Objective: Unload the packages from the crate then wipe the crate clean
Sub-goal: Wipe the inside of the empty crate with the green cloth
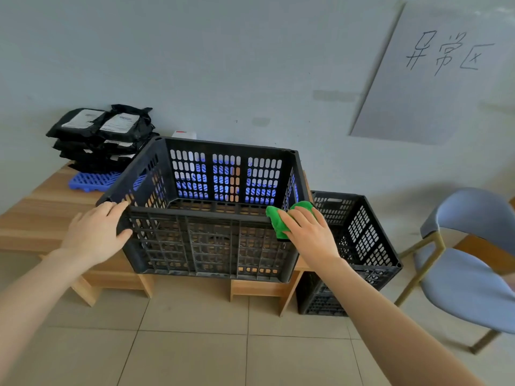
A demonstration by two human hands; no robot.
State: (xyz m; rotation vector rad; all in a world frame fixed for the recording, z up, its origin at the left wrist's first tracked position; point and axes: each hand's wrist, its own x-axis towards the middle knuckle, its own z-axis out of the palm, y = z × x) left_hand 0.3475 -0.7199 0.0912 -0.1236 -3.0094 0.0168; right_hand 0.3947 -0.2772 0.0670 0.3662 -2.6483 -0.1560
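The tiled floor (195, 344) fills the near part of the view, and a pale wall with a large grey sheet (418, 93) bearing handwritten characters rises at the far side. A low wooden tabletop (41, 215) stands against that wall. The black slotted crate (206, 243) sits upright on its right part, the near wall at the tabletop's near edge. A blue chair (468, 288) stands on the floor at the right, and a second black crate (362, 235) stands on the floor between it and the tabletop. The packages (106, 135), black bags with white labels, lie stacked on a blue pallet (92, 181) at the far left of the tabletop, just beside the crate. The left hand (94, 235) grips the crate's near left corner, fingers over the rim and thumb on the outer wall. The right hand (309, 235) lies with fairly straight fingers on a green cloth (278, 221), pressing it onto the rim at the near right corner.
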